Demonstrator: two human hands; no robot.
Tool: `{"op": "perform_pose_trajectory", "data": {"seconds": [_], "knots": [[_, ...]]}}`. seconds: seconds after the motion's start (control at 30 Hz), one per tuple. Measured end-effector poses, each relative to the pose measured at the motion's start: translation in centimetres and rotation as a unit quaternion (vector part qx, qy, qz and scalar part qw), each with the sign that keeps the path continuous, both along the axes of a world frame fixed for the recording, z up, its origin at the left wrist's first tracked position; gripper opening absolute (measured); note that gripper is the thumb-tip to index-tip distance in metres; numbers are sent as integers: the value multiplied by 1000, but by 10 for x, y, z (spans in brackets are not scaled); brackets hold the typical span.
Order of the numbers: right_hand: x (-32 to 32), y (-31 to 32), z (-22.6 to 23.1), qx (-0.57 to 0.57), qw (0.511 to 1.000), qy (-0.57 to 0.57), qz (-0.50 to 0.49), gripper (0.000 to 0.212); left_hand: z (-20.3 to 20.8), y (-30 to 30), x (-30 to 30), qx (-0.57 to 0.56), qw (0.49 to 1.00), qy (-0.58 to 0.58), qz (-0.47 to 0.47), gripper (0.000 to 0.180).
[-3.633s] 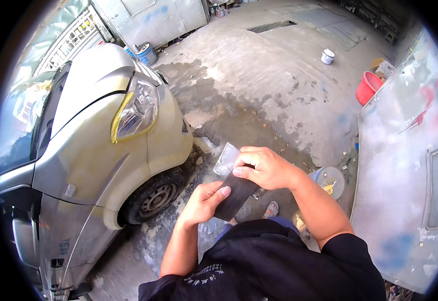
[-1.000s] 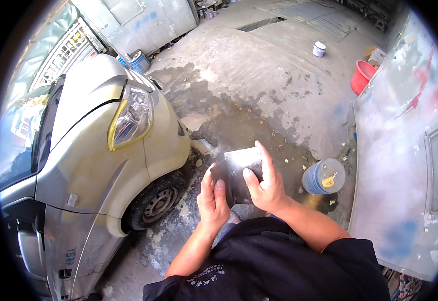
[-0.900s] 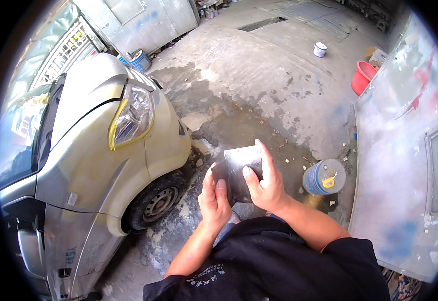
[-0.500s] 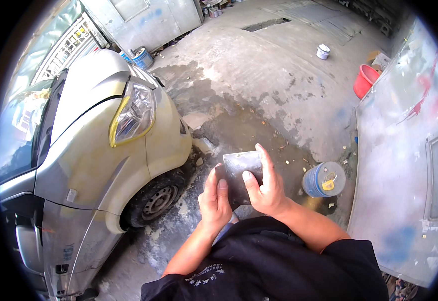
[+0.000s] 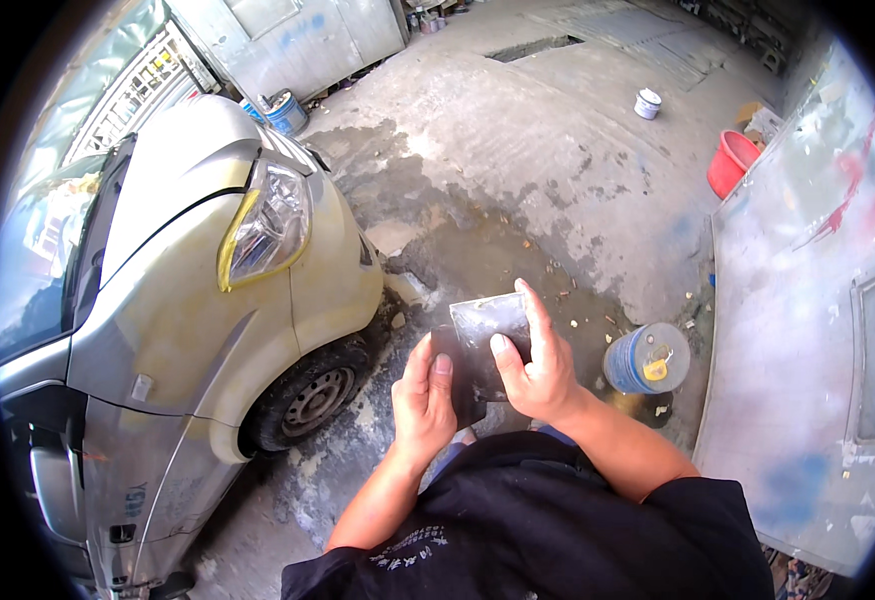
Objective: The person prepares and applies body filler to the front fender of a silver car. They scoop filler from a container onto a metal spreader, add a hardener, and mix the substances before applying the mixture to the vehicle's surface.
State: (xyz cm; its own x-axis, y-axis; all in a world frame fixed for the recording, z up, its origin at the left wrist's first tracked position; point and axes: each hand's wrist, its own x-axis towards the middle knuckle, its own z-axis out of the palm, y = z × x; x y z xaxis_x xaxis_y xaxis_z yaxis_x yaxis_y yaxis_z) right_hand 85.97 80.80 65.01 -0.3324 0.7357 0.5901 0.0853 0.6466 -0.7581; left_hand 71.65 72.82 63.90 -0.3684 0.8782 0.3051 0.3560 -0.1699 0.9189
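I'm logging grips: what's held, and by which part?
A dark sheet, left side, in the left hand; a flat grey plate, right side, in the right hand.

blue drum [image 5: 639,360]: upright near the floor's right edge, a yellow piece [image 5: 655,369] on its grey top
pale panel [image 5: 757,350]: along the floor's right edge, marked with red and blue paint
red bucket [image 5: 730,165]: just beside the panel, toward the floor's far right corner
brown carton [image 5: 747,113]: behind the bucket, partly hidden
white can [image 5: 647,104]: upright, well apart from the drum
blue pail [image 5: 285,114]: toward the floor's far left corner, near grey sheeting [image 5: 342,45]
floor slot [image 5: 532,48]: dark, narrow, near the far edge
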Motion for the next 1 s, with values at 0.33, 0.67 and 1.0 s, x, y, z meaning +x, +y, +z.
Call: {"op": "perform_pose_trajectory", "data": {"seconds": [0.33, 0.67, 1.0], "knots": [[4, 1, -5, -1, 1000, -18, -5, 59, 0, -2, -6, -31, 998, -42, -35, 30], [8, 3, -11, -24, 999, -25, -26, 60, -2, -3, -2, -54, 997, -46, -41, 30], [16, 31, 3, -220, 971, 81, 52, 59, -8, -11, -15, -63, 993, -53, -86, 29]]}}
